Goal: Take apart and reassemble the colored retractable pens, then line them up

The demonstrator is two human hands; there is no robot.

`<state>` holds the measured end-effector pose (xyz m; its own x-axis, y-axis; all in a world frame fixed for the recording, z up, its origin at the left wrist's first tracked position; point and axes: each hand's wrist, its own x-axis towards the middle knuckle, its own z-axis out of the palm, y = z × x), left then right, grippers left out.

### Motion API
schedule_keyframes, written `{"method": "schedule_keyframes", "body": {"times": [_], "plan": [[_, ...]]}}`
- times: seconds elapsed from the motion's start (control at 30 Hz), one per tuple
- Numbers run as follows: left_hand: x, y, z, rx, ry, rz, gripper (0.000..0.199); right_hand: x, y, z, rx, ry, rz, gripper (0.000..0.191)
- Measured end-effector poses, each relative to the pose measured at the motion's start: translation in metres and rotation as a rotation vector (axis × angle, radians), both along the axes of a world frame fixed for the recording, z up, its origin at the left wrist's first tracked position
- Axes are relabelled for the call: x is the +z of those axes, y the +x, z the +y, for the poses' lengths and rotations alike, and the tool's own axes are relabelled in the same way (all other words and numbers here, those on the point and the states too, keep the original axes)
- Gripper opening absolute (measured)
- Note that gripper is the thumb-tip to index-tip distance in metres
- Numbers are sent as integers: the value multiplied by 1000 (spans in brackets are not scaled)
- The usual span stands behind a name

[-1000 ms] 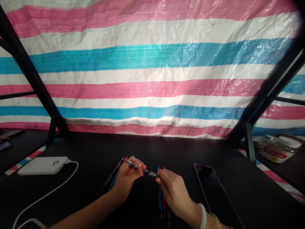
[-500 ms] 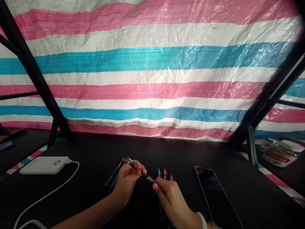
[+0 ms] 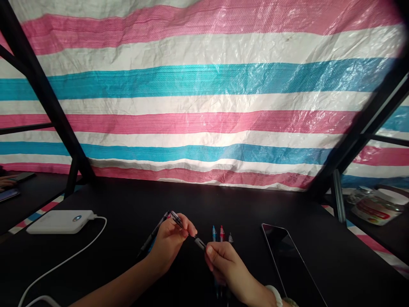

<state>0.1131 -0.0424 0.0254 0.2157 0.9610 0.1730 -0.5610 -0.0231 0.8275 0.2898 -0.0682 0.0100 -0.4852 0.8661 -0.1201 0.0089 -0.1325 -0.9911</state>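
Between my two hands is a black pen (image 3: pixel 200 243), tilted down to the right. My left hand (image 3: pixel 171 241) pinches its clear end, which pokes out past the fingertips at upper left. My right hand (image 3: pixel 228 264) is closed on the other end, by a grey section with a clip. Whether the two parts are joined or slightly apart, I cannot tell. Behind my left wrist lies a dark pen (image 3: pixel 152 235), with other pens partly hidden there. Past my right hand show the tips of a blue pen (image 3: pixel 214 233), a red pen (image 3: pixel 221 233) and a dark grey pen (image 3: pixel 230 237).
A smartphone (image 3: pixel 287 256) lies right of my right hand on the black table (image 3: pixel 128 196). At left sits a white power bank (image 3: pixel 59 221) with a white cable (image 3: pixel 73 253). Black frame legs flank the table, before a striped sheet (image 3: pixel 204 123). Another person's hand (image 3: pixel 7 182) shows far left.
My right hand has turned slightly, its thumb now lying along the pen's end. The left hand has barely moved. At far left, the other person's hand has come further into view.
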Motion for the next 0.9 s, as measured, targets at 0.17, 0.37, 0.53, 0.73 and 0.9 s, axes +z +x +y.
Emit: {"method": "schedule_keyframes", "body": {"times": [0.17, 0.37, 0.53, 0.73, 0.9], "plan": [[5, 0, -1, -5, 18, 2, 33, 3, 0, -1, 130, -240, 249, 51], [2, 0, 0, -34, 8, -30, 33, 2, -1, 0, 198, -354, 380, 49], [1, -3, -2, 5, -37, 37, 48, 4, 5, 0, 93, 70, 44, 61], [3, -7, 0, 26, -74, 74, 80, 8, 7, -3, -15, 248, -128, 61], [2, -10, 4, 34, -98, 92, 65, 6, 10, 3, -86, 315, -177, 54]]}}
